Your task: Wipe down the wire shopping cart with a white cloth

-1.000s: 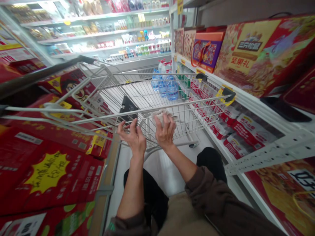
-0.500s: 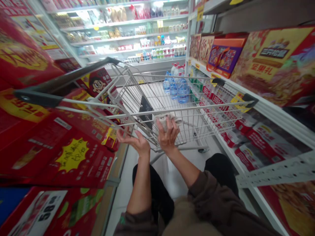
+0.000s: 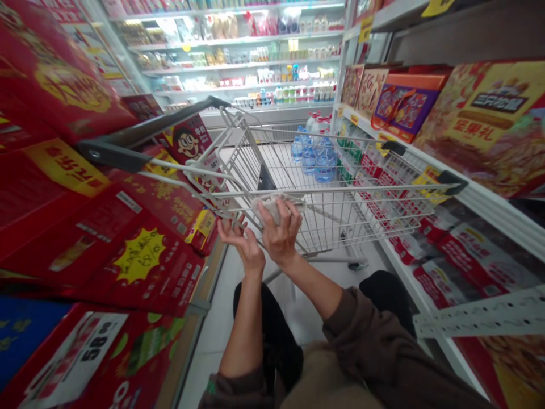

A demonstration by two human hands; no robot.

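Note:
A wire shopping cart (image 3: 366,196) stands side-on in front of me, with a dark grey handle (image 3: 149,133) to the left. My right hand (image 3: 281,233) has its fingers bent over a crumpled, greyish-white cloth (image 3: 268,207). The cloth is pressed on the cart's side wires, just below the top rail. My left hand (image 3: 247,247) is palm up at the lower wires near the handle end. Its fingers are apart and slightly curled, with the thumb away from them; whether the fingertips touch the wire I cannot tell.
Stacked red gift boxes (image 3: 140,250) rise close on the left. To the right, a white shelf (image 3: 481,315) carries snack boxes and red-wrapped bottle packs. Large water bottles (image 3: 326,159) stand on the floor beyond the cart. A lit refrigerated display (image 3: 238,68) spans the back.
My right hand and the cloth have slid left along the cart's side, closer to my left hand. The view has shifted, so the cart appears further right. My left hand stays by the lower wires.

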